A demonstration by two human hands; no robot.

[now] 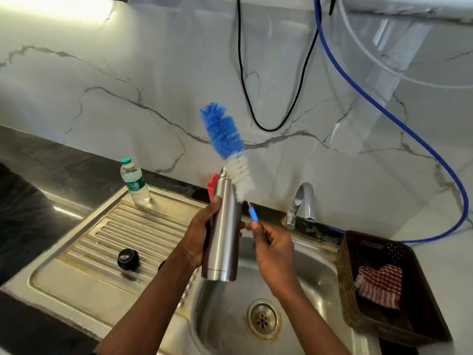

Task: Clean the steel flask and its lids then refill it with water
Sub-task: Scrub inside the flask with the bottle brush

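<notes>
My left hand [198,235] grips the steel flask [224,231] around its body and holds it upright over the sink basin, its mouth uncapped. My right hand [272,248] pinches the blue handle of a bottle brush [226,143]. The brush's blue and white bristle head is outside the flask, slanting up and left beside its neck. A black lid [128,258] lies on the ribbed drainboard [97,252] to the left. A second dark object shows only as a sliver behind my left forearm.
The steel sink [317,267] has a drain [263,317] at the bottom and a tap [302,203] behind it. A plastic water bottle [134,181] stands on the drainboard's far corner. A brown basket [378,283] with a checked cloth sits on the right. A red object [211,187] peeks from behind the flask.
</notes>
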